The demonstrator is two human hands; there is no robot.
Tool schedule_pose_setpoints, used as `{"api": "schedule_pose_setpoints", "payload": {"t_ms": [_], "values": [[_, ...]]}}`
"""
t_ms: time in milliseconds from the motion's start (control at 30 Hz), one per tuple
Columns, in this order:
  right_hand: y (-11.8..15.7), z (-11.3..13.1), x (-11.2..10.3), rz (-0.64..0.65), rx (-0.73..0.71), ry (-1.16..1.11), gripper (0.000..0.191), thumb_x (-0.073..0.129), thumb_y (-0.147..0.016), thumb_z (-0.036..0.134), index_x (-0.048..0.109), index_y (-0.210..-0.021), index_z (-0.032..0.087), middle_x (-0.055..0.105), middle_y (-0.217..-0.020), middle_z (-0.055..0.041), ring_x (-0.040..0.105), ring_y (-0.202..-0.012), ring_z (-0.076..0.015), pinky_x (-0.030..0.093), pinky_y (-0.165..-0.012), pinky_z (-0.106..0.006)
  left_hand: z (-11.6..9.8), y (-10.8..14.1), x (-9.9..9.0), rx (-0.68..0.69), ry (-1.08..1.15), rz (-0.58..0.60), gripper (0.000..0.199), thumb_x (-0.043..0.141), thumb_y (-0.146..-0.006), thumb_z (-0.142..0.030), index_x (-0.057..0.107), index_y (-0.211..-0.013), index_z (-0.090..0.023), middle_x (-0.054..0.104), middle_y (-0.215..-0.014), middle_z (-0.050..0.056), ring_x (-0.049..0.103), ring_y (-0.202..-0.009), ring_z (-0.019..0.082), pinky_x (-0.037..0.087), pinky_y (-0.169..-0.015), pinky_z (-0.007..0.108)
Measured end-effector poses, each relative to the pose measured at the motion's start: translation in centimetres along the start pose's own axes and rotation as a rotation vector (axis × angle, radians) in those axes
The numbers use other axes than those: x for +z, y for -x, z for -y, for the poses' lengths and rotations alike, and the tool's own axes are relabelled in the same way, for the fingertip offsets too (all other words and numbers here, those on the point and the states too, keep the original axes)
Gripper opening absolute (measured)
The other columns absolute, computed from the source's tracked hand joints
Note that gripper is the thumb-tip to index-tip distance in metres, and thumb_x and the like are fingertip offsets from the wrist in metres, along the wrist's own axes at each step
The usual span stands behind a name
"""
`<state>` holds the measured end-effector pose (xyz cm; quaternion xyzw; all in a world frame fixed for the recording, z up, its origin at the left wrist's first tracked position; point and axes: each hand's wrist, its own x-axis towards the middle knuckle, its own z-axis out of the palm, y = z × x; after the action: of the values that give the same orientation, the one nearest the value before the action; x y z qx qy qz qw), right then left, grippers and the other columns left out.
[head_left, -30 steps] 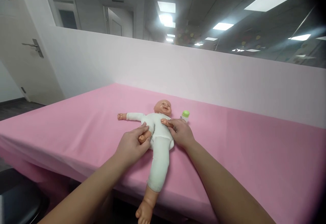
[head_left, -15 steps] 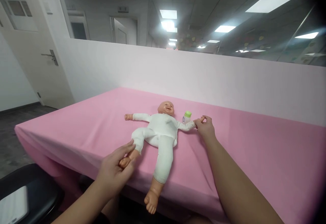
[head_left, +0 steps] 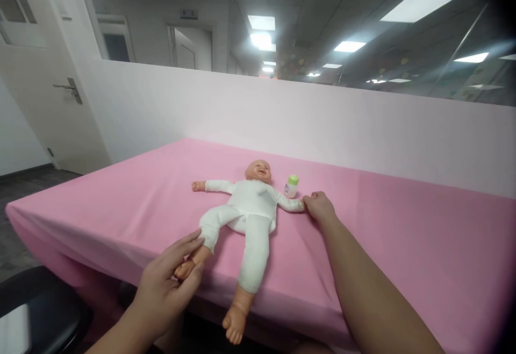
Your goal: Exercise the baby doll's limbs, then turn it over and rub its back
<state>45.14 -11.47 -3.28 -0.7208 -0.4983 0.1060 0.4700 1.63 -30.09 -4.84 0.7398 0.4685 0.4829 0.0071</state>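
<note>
Pink-draped table [head_left: 374, 246] by white wall [head_left: 282, 115], face-up baby doll [head_left: 252, 198], my left hand [head_left: 163, 284] pinching its ankle [head_left: 201, 254], my right hand [head_left: 321, 207] clasping its arm's [head_left: 288, 202] end, green-capped bottle [head_left: 291, 187] nearby.

left hand [head_left: 166, 279]: lower left of centre, cupped in a loose grip | right hand [head_left: 321, 207]: right of centre, curled into a pinch | bare forearms [head_left: 365, 279]: slanting up from bottom edge
</note>
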Motion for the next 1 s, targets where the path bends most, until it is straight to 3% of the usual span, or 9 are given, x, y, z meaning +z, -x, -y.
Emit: {"api": "schedule_pose_setpoints", "payload": {"t_ms": [133, 233, 433, 600, 800, 900, 1000], "values": [[0.8, 2.1, -0.1, -0.085, -0.058, -0.120, 0.056, 0.069, -0.082, 0.051, 0.057, -0.129, 0.022, 0.074, -0.106, -0.0088, 0.072, -0.088, -0.0241, 0.055, -0.075, -0.033, -0.8, -2.0, 0.2, -0.023, 0.060, -0.047, 0.041, 0.068, -0.089, -0.028, 0.069, -0.130, -0.028, 0.068, -0.138, 0.005, 0.066, -0.125, 0.029, 0.057, -0.107, 0.044], [2.2, 4.5, 0.2, -0.096, -0.221, -0.248, 0.048, 0.074, -0.081, 0.049, 0.062, -0.120, 0.023, 0.076, -0.110, -0.0078, 0.072, -0.094, -0.0233, 0.057, -0.082, -0.033, -1.6, -3.9, 0.6, -0.071, 0.104, -0.068, 0.041, 0.070, -0.089, -0.030, 0.070, -0.129, -0.028, 0.067, -0.140, 0.005, 0.065, -0.127, 0.029, 0.056, -0.108, 0.044], [5.3, 7.7, 2.5, 0.094, -0.577, -0.069, 0.016, 0.067, -0.093, 0.040, 0.074, -0.099, 0.028, 0.077, -0.098, -0.0005, 0.071, -0.089, -0.0221, 0.055, -0.083, -0.035, -2.7, -7.8, 3.0, -0.008, 0.089, -0.064, 0.041, 0.069, -0.086, -0.028, 0.072, -0.127, -0.023, 0.067, -0.140, 0.007, 0.064, -0.128, 0.029, 0.054, -0.109, 0.042], [6.1, 8.2, 3.8, 0.216, -0.868, 0.053, 0.031, 0.056, -0.100, 0.021, 0.074, -0.122, 0.034, 0.075, -0.116, -0.0007, 0.065, -0.110, -0.0235, 0.048, -0.102, -0.040, -2.5, -10.4, 5.3, -0.020, 0.064, -0.009, 0.043, 0.067, -0.085, -0.027, 0.073, -0.127, -0.022, 0.067, -0.141, 0.006, 0.064, -0.129, 0.029, 0.052, -0.111, 0.042], [6.0, 8.1, 3.9, 0.283, -0.885, 0.069, 0.039, 0.052, -0.100, 0.015, 0.072, -0.126, 0.037, 0.073, -0.119, 0.0011, 0.062, -0.114, -0.0224, 0.045, -0.105, -0.042, -1.5, -10.9, 7.5, -0.148, 0.063, 0.148, 0.044, 0.064, -0.086, -0.031, 0.074, -0.128, -0.023, 0.076, -0.123, 0.003, 0.074, -0.110, 0.028, 0.060, -0.098, 0.038], [5.7, 7.7, 4.3, 0.265, -0.847, 0.093, 0.031, 0.054, -0.100, 0.020, 0.074, -0.120, 0.033, 0.073, -0.112, -0.0017, 0.063, -0.109, -0.0236, 0.046, -0.102, -0.041, -1.3, -10.8, 7.6, -0.146, 0.066, 0.148, 0.043, 0.065, -0.085, -0.030, 0.074, -0.127, -0.024, 0.075, -0.127, 0.004, 0.074, -0.109, 0.028, 0.060, -0.097, 0.037], [5.3, 7.2, 4.5, 0.205, -0.735, 0.086, 0.024, 0.056, -0.100, 0.030, 0.072, -0.118, 0.030, 0.073, -0.107, -0.0038, 0.064, -0.102, -0.0251, 0.050, -0.093, -0.039, -1.3, -10.3, 7.1, -0.173, 0.103, 0.077, 0.042, 0.065, -0.085, -0.029, 0.074, -0.126, -0.023, 0.073, -0.130, 0.005, 0.074, -0.110, 0.027, 0.059, -0.099, 0.038]]}}
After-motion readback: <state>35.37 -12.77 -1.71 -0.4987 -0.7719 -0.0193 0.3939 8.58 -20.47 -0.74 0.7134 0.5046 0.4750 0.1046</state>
